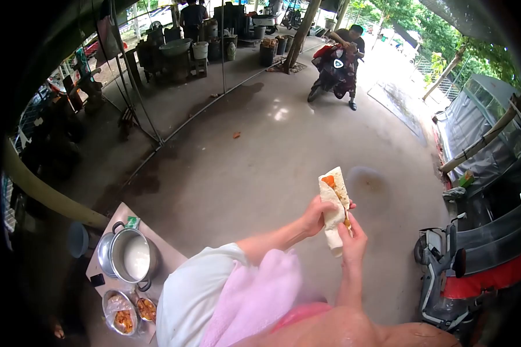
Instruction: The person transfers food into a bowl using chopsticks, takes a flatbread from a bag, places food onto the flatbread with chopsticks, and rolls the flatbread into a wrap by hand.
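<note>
A flatbread wrap (333,222), pale and folded lengthwise, is held up in front of my lap, tilted slightly. Orange and brownish filling shows along its open side and near the top. My left hand (316,215) grips the wrap from the left, thumb across its front and fingertips behind it. Lower down on the right, my right hand (353,234) pinches the edge of the bread with thumb and fingers. Across my lap lies a pink towel (255,295), over light-coloured cloth.
At my left a low table (171,248) bears a two-handled pot (150,254), a phone (98,280) and bowls of orange food (123,320). A person (353,40) leans over a motorbike (333,75) ahead. On the right stands a scooter (437,272); a metal pole (223,52) rises left of centre.
</note>
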`<state>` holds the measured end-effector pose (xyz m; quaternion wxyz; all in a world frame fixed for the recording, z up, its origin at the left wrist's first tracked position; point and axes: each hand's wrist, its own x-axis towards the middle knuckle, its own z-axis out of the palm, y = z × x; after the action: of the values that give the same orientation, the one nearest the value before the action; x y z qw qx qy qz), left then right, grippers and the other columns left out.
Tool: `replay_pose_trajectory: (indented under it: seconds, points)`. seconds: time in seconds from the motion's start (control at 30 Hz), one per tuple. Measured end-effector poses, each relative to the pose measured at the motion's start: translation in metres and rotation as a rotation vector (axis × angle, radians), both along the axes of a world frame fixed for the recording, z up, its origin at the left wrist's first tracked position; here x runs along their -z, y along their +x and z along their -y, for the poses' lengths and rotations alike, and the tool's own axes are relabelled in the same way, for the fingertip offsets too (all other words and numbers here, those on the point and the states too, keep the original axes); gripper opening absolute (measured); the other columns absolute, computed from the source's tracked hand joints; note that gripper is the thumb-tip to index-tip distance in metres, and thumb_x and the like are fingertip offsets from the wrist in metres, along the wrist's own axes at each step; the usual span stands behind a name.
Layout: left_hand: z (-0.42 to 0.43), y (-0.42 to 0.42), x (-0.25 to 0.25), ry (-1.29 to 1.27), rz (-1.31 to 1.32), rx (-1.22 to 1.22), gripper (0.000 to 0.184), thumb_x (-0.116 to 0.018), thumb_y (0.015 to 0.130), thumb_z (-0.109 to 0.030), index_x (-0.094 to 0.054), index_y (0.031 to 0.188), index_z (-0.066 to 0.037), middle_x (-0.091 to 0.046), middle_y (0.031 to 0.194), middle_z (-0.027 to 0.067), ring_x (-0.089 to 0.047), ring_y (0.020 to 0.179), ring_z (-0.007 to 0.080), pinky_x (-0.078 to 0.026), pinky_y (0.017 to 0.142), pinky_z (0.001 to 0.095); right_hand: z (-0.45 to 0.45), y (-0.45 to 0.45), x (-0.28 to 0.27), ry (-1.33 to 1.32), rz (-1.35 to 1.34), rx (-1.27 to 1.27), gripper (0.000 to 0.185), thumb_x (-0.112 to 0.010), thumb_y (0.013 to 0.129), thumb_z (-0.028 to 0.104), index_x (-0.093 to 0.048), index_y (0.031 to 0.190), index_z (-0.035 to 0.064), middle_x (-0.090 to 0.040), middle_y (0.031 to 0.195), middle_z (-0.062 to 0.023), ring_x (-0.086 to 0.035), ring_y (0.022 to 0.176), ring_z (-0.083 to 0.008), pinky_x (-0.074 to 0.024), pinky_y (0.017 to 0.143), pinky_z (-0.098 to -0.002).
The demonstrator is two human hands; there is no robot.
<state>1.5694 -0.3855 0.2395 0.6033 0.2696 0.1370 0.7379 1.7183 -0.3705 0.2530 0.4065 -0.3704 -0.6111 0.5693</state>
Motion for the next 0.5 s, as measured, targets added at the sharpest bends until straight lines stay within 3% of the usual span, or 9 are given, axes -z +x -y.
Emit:
replay_pose_trajectory:
  seconds: [0.2, 0.4, 0.5]
  points:
    - [-0.002, -0.035, 0.009, -0.044, 0.045, -0.045, 0.046, -0.045, 0.073, 0.001, -0.047, 0.118, 0.004, -0.061, 0.105, 0.0150, -0.060, 0.108, 0.0272, -0.052, 0.091, 0.0428, 0.001, -0.042, 0.002, 0.077, 0.060, -0.002, 0.040, -0.061, 0.087, 0.001, -0.057, 0.126, -0.0035, -0.065, 0.113, -0.0105, -0.061, 0.099, -0.0140, -0.0488, 0.086, -0.0284]
    - [-0.001, -0.071, 0.016, -0.212, 0.095, -0.156, 0.042, -0.042, 0.072, 0.004, -0.049, 0.113, 0.004, -0.061, 0.099, 0.0136, -0.064, 0.094, 0.0248, -0.056, 0.080, 0.0398, 0.006, -0.089, 0.010, 0.145, 0.198, 0.034, 0.039, -0.060, 0.087, 0.000, -0.057, 0.126, -0.0049, -0.064, 0.115, -0.0099, -0.060, 0.102, -0.0139, -0.0481, 0.089, -0.0276]
    - [-0.003, -0.090, 0.027, -0.234, 0.068, -0.243, 0.040, -0.040, 0.072, 0.005, -0.051, 0.110, 0.005, -0.061, 0.095, 0.0138, -0.064, 0.090, 0.0242, -0.056, 0.076, 0.0384, 0.009, -0.114, 0.015, 0.261, 0.276, 0.072, 0.036, -0.062, 0.086, 0.003, -0.061, 0.122, -0.0011, -0.068, 0.109, -0.0122, -0.063, 0.097, -0.0134, -0.0500, 0.085, -0.0292]
